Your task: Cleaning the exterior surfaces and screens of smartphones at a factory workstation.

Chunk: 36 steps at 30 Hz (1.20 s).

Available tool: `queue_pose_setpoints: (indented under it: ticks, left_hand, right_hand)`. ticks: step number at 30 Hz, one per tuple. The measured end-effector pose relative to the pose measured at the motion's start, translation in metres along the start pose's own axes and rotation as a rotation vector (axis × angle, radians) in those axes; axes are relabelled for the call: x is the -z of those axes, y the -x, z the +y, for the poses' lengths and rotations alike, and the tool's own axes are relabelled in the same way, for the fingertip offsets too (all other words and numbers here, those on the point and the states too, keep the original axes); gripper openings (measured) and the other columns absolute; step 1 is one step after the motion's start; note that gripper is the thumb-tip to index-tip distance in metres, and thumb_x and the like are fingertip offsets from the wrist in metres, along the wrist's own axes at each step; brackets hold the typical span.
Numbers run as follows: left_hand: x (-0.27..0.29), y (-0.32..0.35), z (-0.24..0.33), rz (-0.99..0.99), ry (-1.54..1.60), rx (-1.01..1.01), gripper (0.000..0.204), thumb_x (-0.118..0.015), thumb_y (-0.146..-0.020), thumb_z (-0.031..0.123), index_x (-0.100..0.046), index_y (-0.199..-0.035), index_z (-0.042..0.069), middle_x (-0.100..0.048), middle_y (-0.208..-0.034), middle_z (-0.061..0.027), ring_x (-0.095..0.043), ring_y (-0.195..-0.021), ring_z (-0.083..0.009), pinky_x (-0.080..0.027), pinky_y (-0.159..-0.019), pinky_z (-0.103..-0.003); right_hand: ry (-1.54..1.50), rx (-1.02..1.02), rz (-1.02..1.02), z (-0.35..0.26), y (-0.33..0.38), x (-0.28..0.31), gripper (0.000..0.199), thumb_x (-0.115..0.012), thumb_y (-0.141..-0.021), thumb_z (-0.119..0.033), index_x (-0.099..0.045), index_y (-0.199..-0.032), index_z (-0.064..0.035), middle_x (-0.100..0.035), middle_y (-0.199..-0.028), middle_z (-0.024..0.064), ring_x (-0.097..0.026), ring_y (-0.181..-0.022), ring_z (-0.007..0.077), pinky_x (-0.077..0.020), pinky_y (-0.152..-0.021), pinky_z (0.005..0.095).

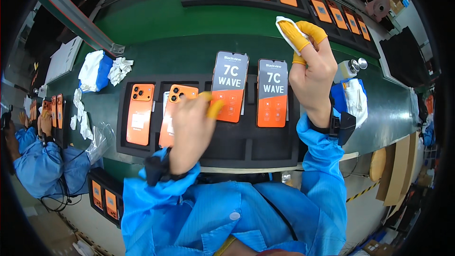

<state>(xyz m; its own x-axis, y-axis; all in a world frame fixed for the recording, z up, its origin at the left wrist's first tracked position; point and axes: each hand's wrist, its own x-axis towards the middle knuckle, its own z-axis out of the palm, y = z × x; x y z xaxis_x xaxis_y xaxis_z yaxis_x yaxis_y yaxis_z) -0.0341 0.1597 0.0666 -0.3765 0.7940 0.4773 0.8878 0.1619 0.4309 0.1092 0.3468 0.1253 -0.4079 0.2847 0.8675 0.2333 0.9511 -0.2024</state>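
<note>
Near the dark-green counter's (156, 64) front edge: black foam tray (226, 150). Left hand (192, 123), blurred, covers part of an orange rectangular phone, cameras up (188, 93); yellow-capped fingertips (216, 109) by a grey-and-orange-screened phone (228, 85); opening, hold: cannot tell. At tray's far right corner, right hand (313, 72) pinches thin white cloth (280, 19), fingers narrow. Judged step: phone handling; next move calls for steady, light fingertips.

Left hand (192, 122) blurred, partly hiding orange phone (167, 129); lower edge cuts blue jacket (204, 208).
</note>
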Motion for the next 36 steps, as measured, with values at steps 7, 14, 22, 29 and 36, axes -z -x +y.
queue_pose_setpoints:
  ticks: [7, 14, 22, 29, 36]
  left_hand:
    - [0.035, 0.092, -0.047, 0.071, -0.390, 0.380, 0.037, -0.071, -0.079, 0.023, -0.061, -0.109, 0.003, -0.055, -0.107, -0.0137, -0.049, -0.097, -0.0332, -0.039, -0.082, -0.042]
    - [0.027, 0.100, -0.038, 0.048, -0.279, 0.472, 0.047, -0.079, -0.070, 0.023, -0.060, -0.107, 0.000, -0.054, -0.107, -0.0131, -0.048, -0.094, -0.0315, -0.038, -0.080, -0.041]
    - [0.033, 0.113, -0.022, 0.172, -0.050, 0.515, 0.046, -0.078, -0.072, 0.021, -0.057, -0.107, 0.001, -0.058, -0.090, -0.0088, -0.047, -0.084, -0.0227, -0.027, -0.080, -0.036]
    - [0.041, 0.117, -0.019, -0.022, 0.081, 0.597, 0.042, -0.074, -0.077, 0.021, -0.061, -0.114, 0.005, -0.062, -0.077, -0.0044, -0.037, -0.073, -0.0184, -0.032, -0.075, -0.031]
    - [0.037, 0.123, -0.010, 0.183, 0.114, 0.491, 0.031, -0.074, -0.078, 0.018, -0.065, -0.100, -0.002, -0.054, -0.062, -0.0042, -0.043, -0.054, -0.0178, -0.028, -0.068, -0.032]
  right_hand:
    - [-0.151, 0.045, -0.217, -0.026, 0.013, -0.032, 0.042, -0.058, -0.065, 0.010, -0.069, -0.103, -0.0055, -0.061, -0.099, 0.0163, -0.062, -0.078, 0.0305, -0.0528, -0.067, 0.0350]
    - [-0.408, 0.287, -0.488, -0.074, 0.072, -0.053, 0.033, -0.064, -0.064, 0.003, -0.069, -0.096, -0.0029, -0.062, -0.096, 0.0150, -0.059, -0.072, 0.0252, -0.0476, -0.057, 0.0344]
    - [-0.462, 0.335, -0.562, -0.082, 0.085, -0.049, 0.038, -0.067, -0.059, 0.000, -0.069, -0.097, -0.0017, -0.063, -0.098, 0.0150, -0.057, -0.070, 0.0225, -0.0442, -0.053, 0.0321]
    - [-0.483, 0.455, -0.627, -0.082, 0.099, -0.033, 0.040, -0.067, -0.060, -0.007, -0.068, -0.100, -0.0040, -0.063, -0.101, 0.0116, -0.056, -0.073, 0.0215, -0.0463, -0.060, 0.0303]
    - [-0.503, 0.457, -0.808, -0.089, 0.105, -0.024, 0.034, -0.067, -0.065, -0.010, -0.067, -0.098, -0.0027, -0.062, -0.100, 0.0140, -0.058, -0.071, 0.0214, -0.0487, -0.059, 0.0300]
